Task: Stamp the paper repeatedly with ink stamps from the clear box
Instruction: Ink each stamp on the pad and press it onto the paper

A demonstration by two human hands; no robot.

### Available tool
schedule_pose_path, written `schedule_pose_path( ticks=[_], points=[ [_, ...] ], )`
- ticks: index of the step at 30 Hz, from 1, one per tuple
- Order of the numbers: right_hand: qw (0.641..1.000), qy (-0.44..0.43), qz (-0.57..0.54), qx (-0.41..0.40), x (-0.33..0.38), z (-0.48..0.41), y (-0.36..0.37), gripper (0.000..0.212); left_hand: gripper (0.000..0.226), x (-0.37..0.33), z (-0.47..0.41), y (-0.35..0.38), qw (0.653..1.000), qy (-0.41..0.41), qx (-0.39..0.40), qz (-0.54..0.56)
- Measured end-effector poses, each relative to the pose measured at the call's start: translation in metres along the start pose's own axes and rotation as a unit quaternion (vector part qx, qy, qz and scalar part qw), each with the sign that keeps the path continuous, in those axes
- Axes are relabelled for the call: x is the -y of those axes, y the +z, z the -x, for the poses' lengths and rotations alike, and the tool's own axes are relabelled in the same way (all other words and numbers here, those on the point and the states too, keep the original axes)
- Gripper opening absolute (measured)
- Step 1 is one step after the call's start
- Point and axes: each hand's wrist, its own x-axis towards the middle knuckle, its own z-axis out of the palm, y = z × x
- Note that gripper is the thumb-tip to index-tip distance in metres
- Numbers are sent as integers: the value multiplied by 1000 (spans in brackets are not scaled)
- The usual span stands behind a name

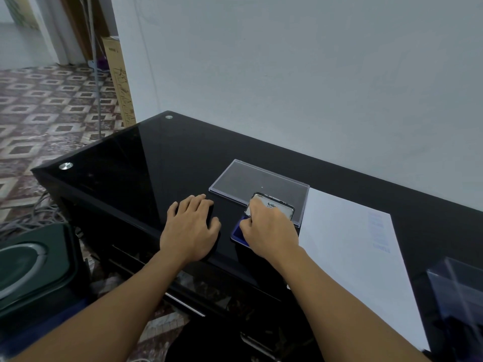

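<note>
Both forearms are showing bare along their whole visible length, right up to the wrists. The bare left hand (189, 227) and the bare right hand (270, 227) are showing uncovered knuckles and fingers alike.

A white rectangular sheet of paper (347, 246) lay flat, with a faint column of pale blue stamp marks (379, 233) along its far side. Left of it sat a small blue ink pad (236, 231), its metal lid (279, 205) raised over a flat clear plastic tray (251, 182). A clear plastic box (457, 291) stood by the paper's near right edge.
</note>
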Motion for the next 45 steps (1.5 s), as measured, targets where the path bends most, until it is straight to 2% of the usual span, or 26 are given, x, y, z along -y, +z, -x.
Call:
schedule_pose_path(
  ticks=[7, 19, 24, 28, 34, 39, 45],
  points=[
    [1000, -9, 8, 21, 1, -8, -2, 17, 50, -1, -1, 0, 1000, 1, 1, 1],
    [1000, -7, -17, 15, -2, 3, -4, 11, 49, -1, 1, 0, 1000, 1, 0, 7],
    [999, -9, -27, 37, -3, 6, -9, 8, 50, 0, 1, -2, 1000, -2, 19, 18],
    [998, 4, -57, 36, -8, 14, -25, 11, 51, -2, -4, -11, 996, -18, 54, 68],
    [998, 30, -50, 15, -29, 40, -52, 18, 48, -24, 3, -36, 987, -36, 44, 152],
    [997, 64, -37, 11, -60, 65, -74, 17, 54, -63, 9, -39, 984, 6, 77, 162],
    [990, 137, -28, 5, -112, 92, -95, 17, 36, -128, 11, -32, 979, 93, 110, 141]
  ],
)
